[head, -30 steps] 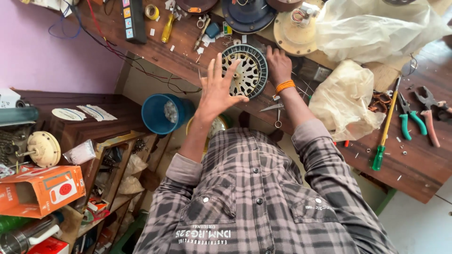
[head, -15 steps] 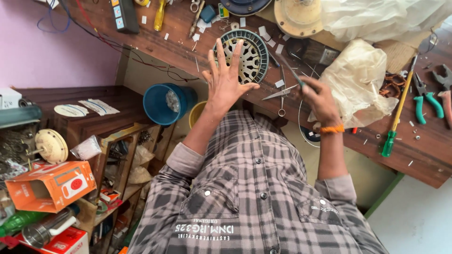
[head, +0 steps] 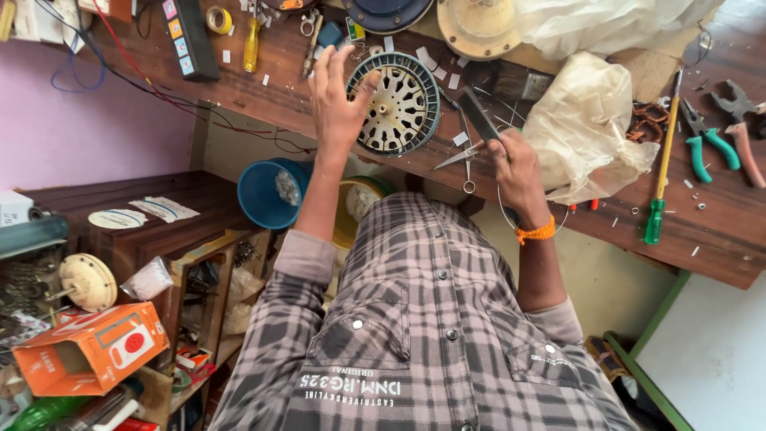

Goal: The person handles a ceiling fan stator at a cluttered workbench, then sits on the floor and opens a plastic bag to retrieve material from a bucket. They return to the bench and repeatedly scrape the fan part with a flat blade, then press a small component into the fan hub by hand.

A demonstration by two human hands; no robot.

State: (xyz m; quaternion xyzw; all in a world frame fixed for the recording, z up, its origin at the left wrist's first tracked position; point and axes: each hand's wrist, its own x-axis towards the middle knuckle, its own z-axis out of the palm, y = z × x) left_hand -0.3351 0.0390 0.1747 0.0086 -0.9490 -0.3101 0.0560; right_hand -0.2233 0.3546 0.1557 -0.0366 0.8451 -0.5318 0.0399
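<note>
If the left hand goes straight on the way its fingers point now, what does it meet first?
Probably the round slotted metal core: the left hand already hovers at its left rim, fingers spread towards it, though depth is unclear.

An open orange carton (head: pixel 89 349) with a white panel and a red spot is seen lying on its side at lower left, on the cluttered shelf. Above it, a small clear plastic packet (head: pixel 148 278) is propped at the shelf's edge. On the dark wooden ledge, a round white label (head: pixel 116 218) and white paper slips (head: pixel 165 209) are laid flat, side by side. A black strip (head: pixel 188 37) bearing small coloured stickers is set on the bench, upper left. No screens are seen.
</note>
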